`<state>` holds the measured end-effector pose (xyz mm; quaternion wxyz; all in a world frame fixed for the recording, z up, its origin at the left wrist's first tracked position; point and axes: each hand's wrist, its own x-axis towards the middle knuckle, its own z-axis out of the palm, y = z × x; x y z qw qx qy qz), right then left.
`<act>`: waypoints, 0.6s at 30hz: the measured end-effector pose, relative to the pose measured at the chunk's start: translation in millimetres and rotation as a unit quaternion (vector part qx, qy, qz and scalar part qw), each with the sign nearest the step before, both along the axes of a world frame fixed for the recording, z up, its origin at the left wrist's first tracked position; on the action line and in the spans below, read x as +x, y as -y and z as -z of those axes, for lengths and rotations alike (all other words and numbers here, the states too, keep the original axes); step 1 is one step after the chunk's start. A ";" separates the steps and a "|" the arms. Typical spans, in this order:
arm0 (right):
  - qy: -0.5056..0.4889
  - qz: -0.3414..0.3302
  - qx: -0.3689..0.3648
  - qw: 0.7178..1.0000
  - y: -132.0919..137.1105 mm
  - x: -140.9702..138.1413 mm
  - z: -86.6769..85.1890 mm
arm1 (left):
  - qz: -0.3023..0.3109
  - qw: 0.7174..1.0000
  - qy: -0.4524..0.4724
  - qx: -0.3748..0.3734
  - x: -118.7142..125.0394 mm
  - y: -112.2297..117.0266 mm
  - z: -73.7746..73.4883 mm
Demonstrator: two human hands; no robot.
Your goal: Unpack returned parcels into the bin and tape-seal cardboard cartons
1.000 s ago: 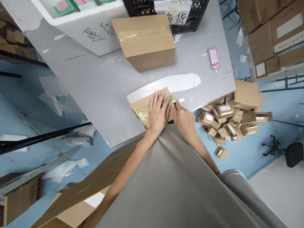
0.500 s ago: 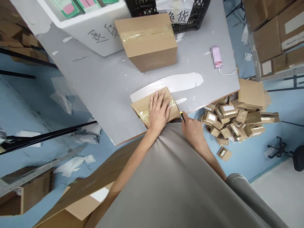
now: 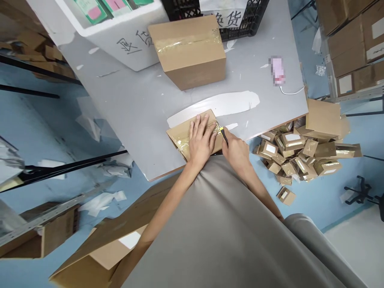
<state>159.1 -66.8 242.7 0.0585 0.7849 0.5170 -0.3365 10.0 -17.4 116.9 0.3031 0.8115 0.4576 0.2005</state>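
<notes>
The table is grey and its top is worn, with small chips and one long white patch just beyond the small carton, which lies at the near edge. Around it the room has a light blue floor. To the right of the small carton, a heap of boxes lies on this floor, and farther right is the black base of a chair. Below it on the left there is a large open carton.

The small carton is of brown cardboard, flat and four-cornered, with shiny, wrinkled clear tape across its top. The left hand rests on it with the palm down, its fingers straight and a little apart. The right hand is closed around a slim cutter, black with a yellow front end, at the right edge of the small carton; I cannot tell how deep the blade is.

Beyond the small carton stands a bigger box of smooth cardboard with a tape strip. Behind and to the left of the small carton is a white foam box with handwritten characters; straight beyond is a black lattice crate of plastic. Far to the right, a pink blurred object has a thin white cord.
</notes>
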 end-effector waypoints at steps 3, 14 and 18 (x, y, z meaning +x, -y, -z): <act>0.009 -0.004 -0.015 1.000 0.5 -1.1 -0.7 | -0.002 1.000 -0.001 0.003 0.1 0.0 0.2; 0.003 0.003 -0.028 1.000 2.0 -0.2 -3.2 | -0.007 1.000 -0.004 0.003 0.3 1.7 2.0; 0.018 0.001 -0.046 0.999 -4.4 -6.3 -6.1 | -0.007 1.000 -0.011 0.006 0.7 3.0 3.0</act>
